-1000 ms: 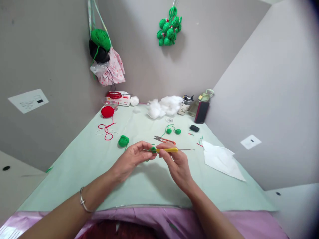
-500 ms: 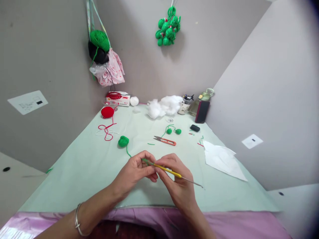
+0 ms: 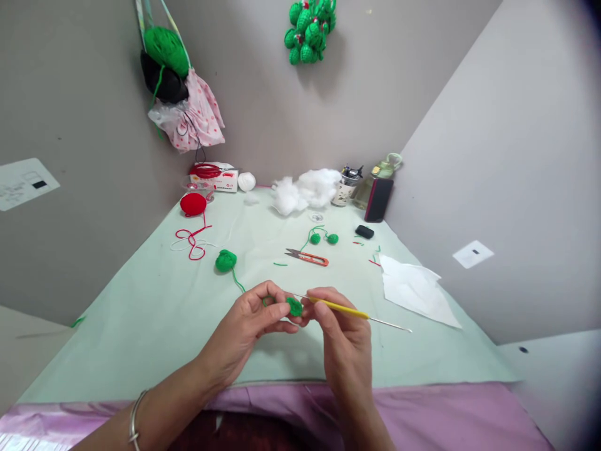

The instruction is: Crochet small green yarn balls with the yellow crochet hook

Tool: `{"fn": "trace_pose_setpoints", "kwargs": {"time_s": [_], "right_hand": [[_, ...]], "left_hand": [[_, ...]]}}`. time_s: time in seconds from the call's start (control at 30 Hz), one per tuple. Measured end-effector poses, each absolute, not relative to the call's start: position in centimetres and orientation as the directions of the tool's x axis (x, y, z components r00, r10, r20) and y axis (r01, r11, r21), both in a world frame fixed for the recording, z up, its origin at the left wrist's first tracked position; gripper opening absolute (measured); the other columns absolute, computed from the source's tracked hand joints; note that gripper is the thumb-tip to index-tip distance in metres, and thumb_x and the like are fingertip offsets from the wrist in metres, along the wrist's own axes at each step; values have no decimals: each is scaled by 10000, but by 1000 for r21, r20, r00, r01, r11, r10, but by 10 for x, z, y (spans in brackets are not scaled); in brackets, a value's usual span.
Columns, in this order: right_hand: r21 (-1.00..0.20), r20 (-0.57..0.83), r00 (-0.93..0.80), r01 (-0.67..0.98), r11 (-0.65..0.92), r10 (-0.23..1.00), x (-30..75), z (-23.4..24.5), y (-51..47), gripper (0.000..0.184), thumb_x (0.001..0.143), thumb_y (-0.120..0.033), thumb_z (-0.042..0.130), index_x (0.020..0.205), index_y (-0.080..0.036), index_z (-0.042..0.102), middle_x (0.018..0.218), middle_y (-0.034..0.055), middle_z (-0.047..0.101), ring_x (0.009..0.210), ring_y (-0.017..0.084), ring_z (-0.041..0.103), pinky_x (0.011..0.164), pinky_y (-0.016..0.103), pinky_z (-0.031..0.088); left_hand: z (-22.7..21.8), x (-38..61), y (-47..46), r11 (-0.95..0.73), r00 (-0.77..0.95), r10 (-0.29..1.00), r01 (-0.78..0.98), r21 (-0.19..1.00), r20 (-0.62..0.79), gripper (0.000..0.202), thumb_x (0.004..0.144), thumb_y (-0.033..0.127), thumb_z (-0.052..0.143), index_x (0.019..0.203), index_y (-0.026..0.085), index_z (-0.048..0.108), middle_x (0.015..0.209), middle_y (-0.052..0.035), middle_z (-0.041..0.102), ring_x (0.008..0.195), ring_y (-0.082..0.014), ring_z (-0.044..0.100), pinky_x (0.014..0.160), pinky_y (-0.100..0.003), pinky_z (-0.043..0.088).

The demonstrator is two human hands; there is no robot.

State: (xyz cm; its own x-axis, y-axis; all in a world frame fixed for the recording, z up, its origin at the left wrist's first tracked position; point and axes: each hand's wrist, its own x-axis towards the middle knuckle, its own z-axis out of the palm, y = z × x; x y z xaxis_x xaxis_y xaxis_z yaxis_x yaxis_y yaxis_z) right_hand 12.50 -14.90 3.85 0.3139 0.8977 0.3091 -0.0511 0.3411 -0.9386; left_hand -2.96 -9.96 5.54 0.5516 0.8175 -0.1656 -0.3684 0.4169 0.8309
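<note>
Between the thumb and fingers of my left hand (image 3: 256,322) is a small green crochet piece (image 3: 295,306). Green yarn (image 3: 238,280) runs from that hand to a green yarn ball (image 3: 226,260) on the table. My right hand (image 3: 345,332) grips a crochet hook (image 3: 340,307) by its yellow handle. One thin metal end points left, just above the green piece; the other sticks out to the right. Whether the hook tip touches the yarn I cannot tell. My right fingertips are close against the piece's right side.
Orange thread snips (image 3: 307,257) lie beyond my hands, with two small green balls (image 3: 332,239) behind them. A red yarn ball (image 3: 193,204) sits at the left, white stuffing (image 3: 307,191) at the back. White paper (image 3: 417,289) and a leaning phone (image 3: 379,200) are at the right.
The hook has shifted right, and its left end now shows free above the fingers. The green crochet piece has come into sight between my hands. The whole view has tilted slightly downward.
</note>
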Motion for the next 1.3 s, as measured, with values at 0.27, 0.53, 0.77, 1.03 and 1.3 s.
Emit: {"fn": "trace_pose_setpoints", "kwargs": {"time_s": [0.27, 0.53, 0.77, 1.03, 1.3], "right_hand": [[-931, 340, 392, 11, 366, 855, 125, 37, -158, 140, 1000, -300, 632, 996, -251, 763, 880, 24, 707, 705, 161, 696, 705, 334, 596], [-889, 458, 344, 179, 421, 820, 124, 44, -165, 159, 1026, -239, 587, 1017, -260, 745, 855, 16, 693, 751, 164, 679, 709, 325, 556], [-874, 481, 320, 248, 418, 816, 124, 46, -164, 168, 1031, -223, 568, 1027, -257, 732, 844, 19, 680, 766, 174, 661, 700, 333, 537], [-803, 567, 250, 380, 459, 785, 127, 46, -167, 194, 1024, -143, 540, 1042, -246, 703, 860, 19, 682, 809, 171, 659, 718, 322, 530], [-602, 752, 118, 524, 603, 648, 121, 42, -165, 373, 943, 29, 549, 1161, -236, 695, 966, 41, 730, 887, 159, 695, 755, 289, 568]], "left_hand": [[55, -30, -99, 371, 488, 856, -353, 859, -169, 245, 769, 360, 867, 853, 225, 681, 814, 8, 651, 790, -183, 687, 756, -328, 591], [53, -28, -98, 328, 458, 877, -348, 878, -146, 225, 737, 355, 887, 821, 224, 725, 805, 9, 633, 764, -169, 645, 763, -346, 598], [55, -29, -100, 323, 478, 867, -326, 889, -140, 199, 767, 352, 865, 804, 215, 725, 791, 5, 645, 760, -173, 649, 761, -350, 595], [54, -30, -100, 309, 465, 875, -322, 895, -135, 212, 771, 345, 873, 787, 196, 722, 773, 13, 671, 733, -152, 683, 751, -310, 605], [55, -30, -104, 260, 481, 873, -320, 911, -81, 179, 856, 275, 825, 911, 199, 672, 783, 55, 663, 708, -112, 702, 742, -267, 582]]}}
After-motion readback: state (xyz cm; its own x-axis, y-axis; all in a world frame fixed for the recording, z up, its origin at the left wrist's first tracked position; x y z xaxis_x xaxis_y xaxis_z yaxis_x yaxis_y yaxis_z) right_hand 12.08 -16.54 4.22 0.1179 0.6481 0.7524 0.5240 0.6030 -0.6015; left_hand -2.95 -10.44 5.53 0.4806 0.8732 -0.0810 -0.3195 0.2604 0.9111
